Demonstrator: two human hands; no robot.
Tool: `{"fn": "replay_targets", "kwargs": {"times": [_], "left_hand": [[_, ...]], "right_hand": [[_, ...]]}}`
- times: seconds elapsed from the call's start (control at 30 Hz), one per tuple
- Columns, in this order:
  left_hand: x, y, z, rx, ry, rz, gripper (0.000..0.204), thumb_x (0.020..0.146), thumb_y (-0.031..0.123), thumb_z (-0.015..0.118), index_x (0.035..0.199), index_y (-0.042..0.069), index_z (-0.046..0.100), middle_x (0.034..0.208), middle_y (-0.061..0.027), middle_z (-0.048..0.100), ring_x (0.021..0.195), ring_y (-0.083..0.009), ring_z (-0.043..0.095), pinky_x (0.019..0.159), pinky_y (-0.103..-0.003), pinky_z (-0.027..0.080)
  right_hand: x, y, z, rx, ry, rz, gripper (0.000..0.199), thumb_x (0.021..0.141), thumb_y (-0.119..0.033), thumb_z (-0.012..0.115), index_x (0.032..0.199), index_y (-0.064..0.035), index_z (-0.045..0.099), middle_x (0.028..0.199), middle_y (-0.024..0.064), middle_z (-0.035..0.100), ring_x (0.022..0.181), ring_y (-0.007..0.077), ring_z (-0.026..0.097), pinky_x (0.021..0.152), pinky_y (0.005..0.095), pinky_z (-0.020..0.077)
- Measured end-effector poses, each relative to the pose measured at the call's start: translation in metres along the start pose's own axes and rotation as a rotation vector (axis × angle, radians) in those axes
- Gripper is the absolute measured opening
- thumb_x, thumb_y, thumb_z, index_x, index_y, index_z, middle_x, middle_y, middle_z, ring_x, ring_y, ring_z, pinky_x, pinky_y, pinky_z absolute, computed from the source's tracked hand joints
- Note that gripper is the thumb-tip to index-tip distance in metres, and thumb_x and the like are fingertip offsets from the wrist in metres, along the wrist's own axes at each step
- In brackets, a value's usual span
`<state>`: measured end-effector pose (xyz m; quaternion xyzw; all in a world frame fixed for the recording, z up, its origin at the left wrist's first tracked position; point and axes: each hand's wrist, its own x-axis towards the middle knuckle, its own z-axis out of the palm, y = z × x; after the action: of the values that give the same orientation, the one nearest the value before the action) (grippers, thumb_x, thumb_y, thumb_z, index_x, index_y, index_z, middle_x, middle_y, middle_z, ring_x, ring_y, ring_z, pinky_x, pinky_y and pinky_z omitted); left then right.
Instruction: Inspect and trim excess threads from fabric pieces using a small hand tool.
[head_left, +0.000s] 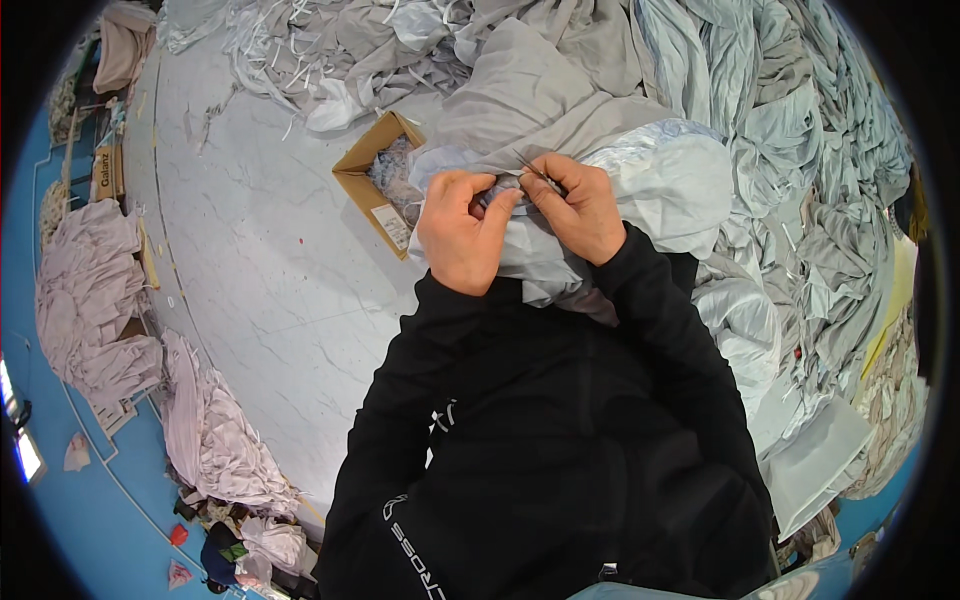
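Observation:
My left hand (462,232) pinches an edge of thin grey fabric (540,85) between thumb and fingers. Close beside it, my right hand (580,208) is closed on a pair of thread snips (527,162), whose slim dark points stick out past the fingertips toward the upper left. The fingertips of both hands nearly meet over the cloth. Paler grey-blue cloth (670,175) spreads under and to the right of the right hand, and some folds hang toward my lap. Exactly what lies between the fingertips is partly hidden.
An open cardboard box (362,157) holding thread scraps and clippings stands left of my left hand on a white marbled table (270,260). Grey fabric heaps (780,130) fill the far side and right. Pinkish cloth piles (95,290) lie beyond the table's left edge, near a blue floor (75,440).

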<state>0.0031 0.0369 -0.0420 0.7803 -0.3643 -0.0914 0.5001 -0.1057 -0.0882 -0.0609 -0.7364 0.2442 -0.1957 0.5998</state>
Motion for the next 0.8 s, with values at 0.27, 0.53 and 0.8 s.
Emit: {"fn": "replay_targets", "kwargs": {"times": [0.27,0.53,0.8], "left_hand": [[0.002,-0.017,-0.003,-0.408,-0.122,-0.44,0.007,0.087,0.004,0.07,0.088,-0.002,0.067,0.074,-0.0026,0.063,0.063,-0.0076,0.055,0.059,-0.023,0.045],[0.0,-0.011,-0.006,-0.635,-0.045,-0.228,0.006,0.095,0.003,0.061,0.091,-0.001,0.062,0.09,-0.0058,0.064,0.072,-0.009,0.058,0.066,-0.022,0.046],[-0.008,-0.022,0.004,-0.67,0.008,-0.093,0.006,0.093,-0.003,0.058,0.088,-0.001,0.059,0.092,-0.0078,0.061,0.079,-0.0115,0.056,0.074,-0.024,0.046]], "right_hand": [[0.001,0.001,-0.002,0.006,0.004,0.033,0.01,0.093,-0.008,0.064,0.094,0.0018,0.063,0.076,0.0016,0.059,0.07,0.0069,0.05,0.064,0.0243,0.0435],[-0.009,-0.039,-0.015,-0.228,0.144,-0.267,0.023,0.086,-0.005,0.071,0.109,-0.0014,0.067,0.084,0.0062,0.062,0.073,0.0138,0.06,0.066,0.0258,0.0477],[-0.011,-0.05,-0.01,-0.748,0.124,-0.471,0.034,0.075,-0.013,0.079,0.107,-0.0081,0.068,0.083,0.0043,0.062,0.071,0.0232,0.063,0.058,0.0327,0.0496]]}}
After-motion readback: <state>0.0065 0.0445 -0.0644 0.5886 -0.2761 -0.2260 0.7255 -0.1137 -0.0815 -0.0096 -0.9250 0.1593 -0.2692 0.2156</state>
